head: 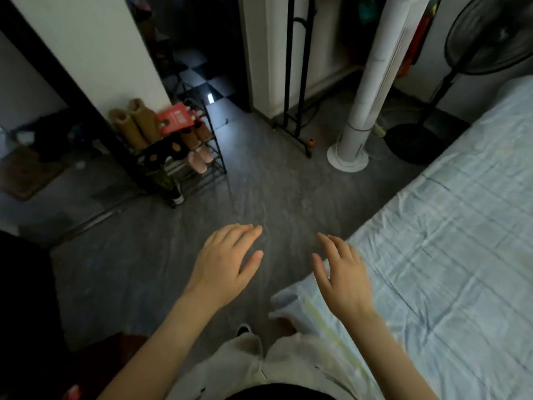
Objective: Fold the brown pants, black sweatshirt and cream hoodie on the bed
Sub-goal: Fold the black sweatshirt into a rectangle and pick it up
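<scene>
Bed (461, 226) laid along right side of frame, corner reaching lower centre. Shoe rack (184, 168) set at centre left, against wall; boots (135, 122) stood on top shelf, slippers (200, 160) placed on lower shelf. Tower fan (372, 105) stood upper centre-right, near bed; pedestal fan (487, 36) placed behind it, upper right. Left hand (227, 264) and right hand (343, 272) held apart over floor (259, 192), lower centre.

Dim room; bright patch from doorway (212, 96); edges bowed, soft blur.
</scene>
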`<state>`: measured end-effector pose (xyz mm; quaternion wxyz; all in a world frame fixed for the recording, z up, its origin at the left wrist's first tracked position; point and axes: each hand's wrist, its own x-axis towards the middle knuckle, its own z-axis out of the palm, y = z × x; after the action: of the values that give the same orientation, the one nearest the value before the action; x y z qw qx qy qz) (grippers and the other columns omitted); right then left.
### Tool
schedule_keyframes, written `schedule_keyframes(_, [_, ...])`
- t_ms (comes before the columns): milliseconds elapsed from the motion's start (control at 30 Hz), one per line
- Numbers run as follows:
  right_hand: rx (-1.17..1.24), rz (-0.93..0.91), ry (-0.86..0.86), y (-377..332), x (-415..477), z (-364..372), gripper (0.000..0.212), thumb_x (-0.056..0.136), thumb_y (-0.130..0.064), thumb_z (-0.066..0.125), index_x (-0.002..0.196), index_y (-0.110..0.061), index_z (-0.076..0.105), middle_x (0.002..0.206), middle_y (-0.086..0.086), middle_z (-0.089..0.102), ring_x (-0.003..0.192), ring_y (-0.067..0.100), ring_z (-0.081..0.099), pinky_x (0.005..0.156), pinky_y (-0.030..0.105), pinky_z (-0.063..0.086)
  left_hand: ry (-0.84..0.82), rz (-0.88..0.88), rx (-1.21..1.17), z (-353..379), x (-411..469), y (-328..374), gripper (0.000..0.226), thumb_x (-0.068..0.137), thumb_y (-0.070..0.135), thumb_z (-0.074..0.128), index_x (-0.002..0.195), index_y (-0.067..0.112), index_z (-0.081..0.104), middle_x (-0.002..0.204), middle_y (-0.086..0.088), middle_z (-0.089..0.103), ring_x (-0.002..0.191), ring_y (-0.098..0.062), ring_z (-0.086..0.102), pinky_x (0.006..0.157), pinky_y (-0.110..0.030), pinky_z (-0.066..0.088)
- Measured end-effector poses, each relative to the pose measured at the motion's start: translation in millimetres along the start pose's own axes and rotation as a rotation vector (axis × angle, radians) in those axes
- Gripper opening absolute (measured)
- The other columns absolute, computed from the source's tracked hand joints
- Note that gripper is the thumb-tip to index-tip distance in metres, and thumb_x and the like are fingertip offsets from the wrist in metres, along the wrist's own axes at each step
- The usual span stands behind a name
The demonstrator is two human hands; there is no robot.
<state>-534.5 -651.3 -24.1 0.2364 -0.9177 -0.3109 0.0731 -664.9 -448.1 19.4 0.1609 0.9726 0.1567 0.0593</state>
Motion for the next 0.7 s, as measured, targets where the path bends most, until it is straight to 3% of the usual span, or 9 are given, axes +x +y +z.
schedule_keyframes(167, [-0.019,0.051,0.059,-49.7,77.8,2.2,0.055,0.1,-0.048,0.032,0.14,-0.017,0.053,0.136,0.005,0.058,0.123,0.025,0.054,0.102,0.043,0.048,0.005,0.113,-0.021,-29.9,99.3,-69.8,0.054,0.098,0.046,0.034,0.138,0.016,0.054,0.136,-0.003,0.058,0.128,-0.024,0.05,0.108,-0.038,0.036])
schedule_keyframes(400, [-0.062,0.179,0.001,-52.7,200.1,35.1,0.051,0.101,-0.047,0.038,0.146,-0.024,0.045,0.143,0.0,0.052,0.131,0.02,0.047,0.107,0.038,0.039,-0.108,0.134,-0.082,-0.3,208.1,-128.5,0.055,0.097,0.048,0.032,0.138,0.018,0.055,0.136,-0.002,0.058,0.129,-0.023,0.05,0.108,-0.04,0.039])
schedule_keyframes(533, [-0.025,0.247,0.023,-35.5,278.0,37.3,0.057,0.099,-0.052,0.029,0.147,-0.026,0.044,0.144,-0.001,0.052,0.133,0.02,0.046,0.109,0.038,0.041,-0.158,0.204,-0.049,5.3,301.9,-139.1,0.057,0.097,0.05,0.03,0.138,0.018,0.055,0.136,-0.001,0.058,0.129,-0.023,0.05,0.107,-0.039,0.04])
schedule_keyframes(700, [-0.023,0.332,0.136,-7.9,356.3,-1.9,0.058,0.099,-0.054,0.024,0.145,-0.025,0.045,0.142,0.0,0.053,0.131,0.019,0.048,0.107,0.038,0.042,-0.162,0.429,-0.015,-5.0,435.7,-112.4,0.051,0.097,0.044,0.037,0.132,0.015,0.06,0.13,-0.003,0.062,0.123,-0.026,0.055,0.103,-0.041,0.045])
